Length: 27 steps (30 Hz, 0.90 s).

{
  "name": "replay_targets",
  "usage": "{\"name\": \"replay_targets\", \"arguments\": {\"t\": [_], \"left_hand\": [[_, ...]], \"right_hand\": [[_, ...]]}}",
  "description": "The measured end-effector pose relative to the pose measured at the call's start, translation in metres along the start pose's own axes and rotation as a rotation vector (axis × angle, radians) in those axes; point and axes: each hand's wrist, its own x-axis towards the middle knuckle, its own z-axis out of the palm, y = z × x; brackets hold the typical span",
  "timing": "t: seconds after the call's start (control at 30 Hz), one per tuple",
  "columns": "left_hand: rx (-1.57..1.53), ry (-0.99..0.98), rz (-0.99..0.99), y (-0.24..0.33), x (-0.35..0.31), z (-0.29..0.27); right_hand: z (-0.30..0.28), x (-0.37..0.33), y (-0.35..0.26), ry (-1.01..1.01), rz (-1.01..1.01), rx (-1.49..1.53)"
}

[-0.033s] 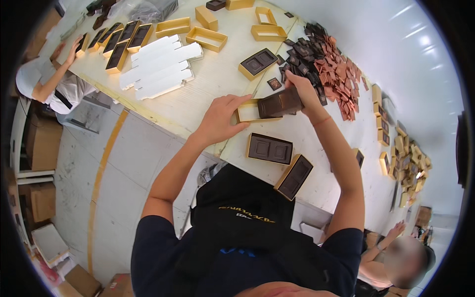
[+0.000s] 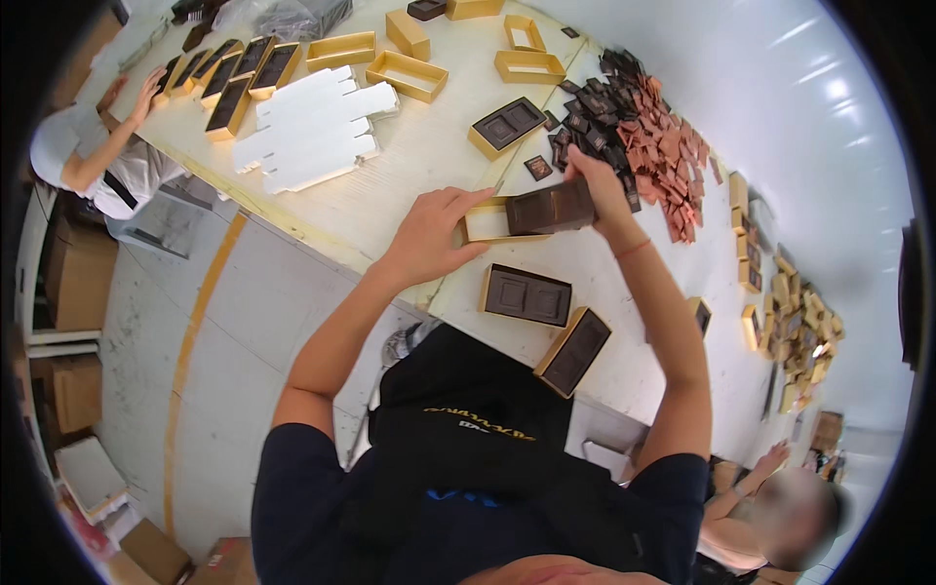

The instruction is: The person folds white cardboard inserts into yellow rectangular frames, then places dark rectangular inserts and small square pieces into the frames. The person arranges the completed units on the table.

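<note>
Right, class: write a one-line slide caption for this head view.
Left hand steadies a gold box while right hand holds a dark insert tray over it.

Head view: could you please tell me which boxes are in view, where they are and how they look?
Gold box: left hand, rectangular, open.
Dark insert tray: right hand.
Filled gold boxes: near edge, dark insides.
Empty gold boxes: far side.
Brown cardboard boxes: floor, left.
</note>
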Motion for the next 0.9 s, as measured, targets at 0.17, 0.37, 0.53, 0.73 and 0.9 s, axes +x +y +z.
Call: {"name": "replay_targets", "arguments": {"t": [0.17, 0.37, 0.53, 0.73, 0.9], "left_hand": [[-0.024, -0.033, 0.011, 0.0, 0.002, 0.002], [0.019, -0.097, 0.078, -0.001, 0.001, 0.003], [0.147, -0.05, 0.096, 0.007, 0.001, 0.007], [0.202, -0.057, 0.07, 0.013, 0.0, 0.009], [0.217, -0.091, 0.102, 0.009, 0.002, 0.006]], "right_hand": [[0.016, -0.019, 0.025, 0.104, -0.188, -0.105], [0.04, -0.019, 0.021, 0.244, -0.657, -0.514], [0.047, -0.03, 0.038, 0.282, -0.769, -0.696], [0.022, -0.051, 0.019, -0.015, -0.655, -0.753], [0.015, -0.054, 0.021, -0.099, -0.475, -0.612]]}}
